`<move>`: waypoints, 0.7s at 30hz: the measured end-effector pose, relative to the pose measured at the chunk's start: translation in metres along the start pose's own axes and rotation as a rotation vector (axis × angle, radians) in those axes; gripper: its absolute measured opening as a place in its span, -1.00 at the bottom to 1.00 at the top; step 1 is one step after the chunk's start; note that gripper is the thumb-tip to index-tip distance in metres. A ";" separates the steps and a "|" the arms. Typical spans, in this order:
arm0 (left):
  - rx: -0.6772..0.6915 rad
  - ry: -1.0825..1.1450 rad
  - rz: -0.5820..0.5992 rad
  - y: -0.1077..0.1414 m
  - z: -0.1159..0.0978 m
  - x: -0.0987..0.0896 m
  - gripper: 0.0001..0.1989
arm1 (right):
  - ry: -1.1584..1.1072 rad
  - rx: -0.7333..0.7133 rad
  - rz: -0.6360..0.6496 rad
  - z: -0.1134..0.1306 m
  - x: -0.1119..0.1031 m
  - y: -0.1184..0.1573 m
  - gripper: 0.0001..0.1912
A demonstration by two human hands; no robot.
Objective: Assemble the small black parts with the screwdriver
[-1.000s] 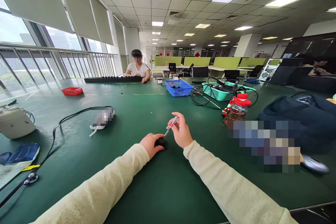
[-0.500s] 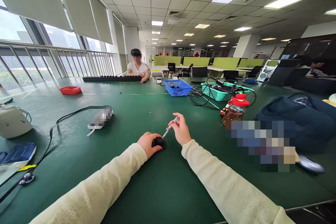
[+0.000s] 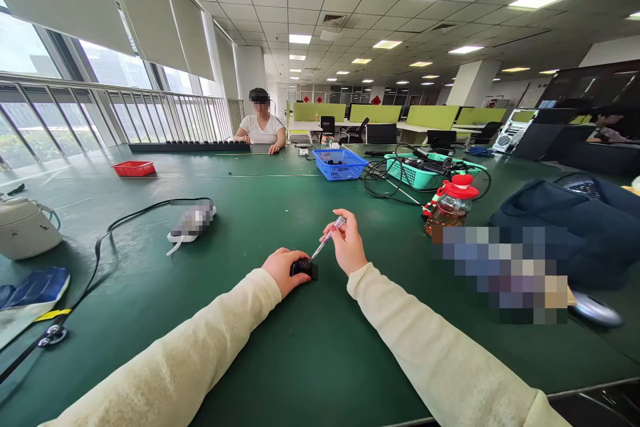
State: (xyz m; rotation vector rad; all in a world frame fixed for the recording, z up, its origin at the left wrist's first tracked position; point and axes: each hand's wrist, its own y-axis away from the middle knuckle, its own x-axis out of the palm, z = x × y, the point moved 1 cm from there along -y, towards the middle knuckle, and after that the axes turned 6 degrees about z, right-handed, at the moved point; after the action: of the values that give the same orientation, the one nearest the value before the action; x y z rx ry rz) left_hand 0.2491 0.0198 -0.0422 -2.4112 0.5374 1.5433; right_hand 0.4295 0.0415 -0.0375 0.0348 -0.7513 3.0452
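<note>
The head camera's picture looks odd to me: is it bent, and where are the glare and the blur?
Head view: wide-angle stretch elongates both cream-sleeved arms; daylight leaves pale glare on the green tabletop toward the windows; the rounded silvery object at right looks smeared; square blocks mask some patches.

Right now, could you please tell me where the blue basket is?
In the head view, the blue basket sits toward the far side of the green table, slightly right of centre, just left of the teal basket.

The small device (image 3: 309, 269) lies on the table (image 3: 300, 360), left of the jar (image 3: 447, 208) and bag (image 3: 565, 227).
</note>
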 end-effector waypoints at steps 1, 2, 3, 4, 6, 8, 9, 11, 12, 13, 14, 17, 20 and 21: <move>-0.001 -0.003 -0.003 0.000 0.000 0.000 -0.57 | -0.003 0.025 -0.007 -0.001 0.000 -0.001 -0.67; -0.004 -0.006 -0.006 0.000 -0.001 0.000 -0.57 | -0.012 0.057 -0.019 -0.003 0.000 -0.001 -0.66; -0.010 -0.009 -0.007 0.000 -0.001 -0.001 -0.57 | -0.027 0.096 -0.033 -0.006 -0.001 -0.002 -0.64; -0.016 -0.010 -0.007 0.000 -0.001 -0.001 -0.56 | -0.047 0.138 -0.048 -0.009 -0.001 -0.003 -0.63; -0.027 -0.012 -0.010 0.001 -0.002 -0.001 -0.55 | -0.098 0.227 -0.080 -0.015 -0.002 -0.004 -0.59; -0.024 -0.017 -0.012 0.001 -0.002 -0.001 -0.56 | -0.154 0.304 -0.100 -0.020 -0.004 -0.005 -0.58; -0.016 -0.021 -0.014 0.001 -0.002 -0.001 -0.56 | -0.182 0.337 -0.107 -0.022 -0.004 -0.005 -0.60; 0.006 -0.031 -0.020 0.001 -0.002 -0.001 -0.58 | -0.238 0.390 -0.113 -0.025 -0.006 -0.005 -0.63; 0.016 -0.035 -0.022 0.001 -0.001 0.000 -0.58 | -0.261 0.412 -0.117 -0.027 -0.007 -0.005 -0.65; 0.025 -0.037 -0.026 0.001 -0.001 0.000 -0.58 | -0.281 0.431 -0.124 -0.028 -0.008 -0.005 -0.67; 0.032 -0.040 -0.027 0.001 -0.001 0.000 -0.58 | -0.300 0.445 -0.132 -0.029 -0.008 -0.005 -0.68; 0.058 -0.050 -0.023 0.000 0.001 0.001 -0.61 | -0.357 0.439 -0.136 -0.032 -0.010 -0.005 -0.71; 0.078 -0.050 -0.025 0.000 0.002 0.001 -0.62 | -0.391 0.372 -0.073 -0.030 -0.010 -0.006 -0.72; 0.079 -0.050 -0.029 0.000 0.002 0.001 -0.62 | -0.381 0.346 -0.058 -0.027 -0.010 -0.006 -0.72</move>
State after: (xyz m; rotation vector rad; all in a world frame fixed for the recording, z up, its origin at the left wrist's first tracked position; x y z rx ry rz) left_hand 0.2480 0.0202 -0.0442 -2.3055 0.5403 1.5364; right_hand 0.4385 0.0595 -0.0590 0.6382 -0.2081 3.1034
